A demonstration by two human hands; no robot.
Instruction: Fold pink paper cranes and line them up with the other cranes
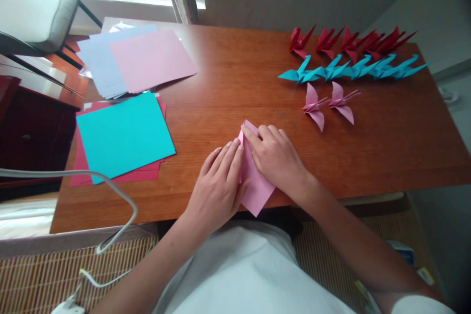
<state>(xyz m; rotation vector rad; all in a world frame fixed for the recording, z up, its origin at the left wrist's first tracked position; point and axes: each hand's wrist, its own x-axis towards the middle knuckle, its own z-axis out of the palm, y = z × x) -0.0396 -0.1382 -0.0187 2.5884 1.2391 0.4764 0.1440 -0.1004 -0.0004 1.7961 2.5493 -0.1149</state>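
A partly folded sheet of pink origami paper (258, 194) lies at the table's near edge, its narrow tip pointing away from me. My left hand (221, 181) rests along the paper's left edge with its fingers stretched out, the thumb over the lower part. On the upper right side, my right hand (275, 157) presses down near the tip with its index finger, the other fingers curled in against the paper. Both hands hide part of the folds. Right of them stand two pink paper cranes, the nearer one (313, 108) with spread wings.
Behind the pink cranes are a row of blue cranes (333, 69) and a row of red cranes (351, 44). To the left lie turquoise paper (127, 135) over red sheets and pink paper (152, 59) over pale blue sheets. A white cable (121, 196) crosses the lower left.
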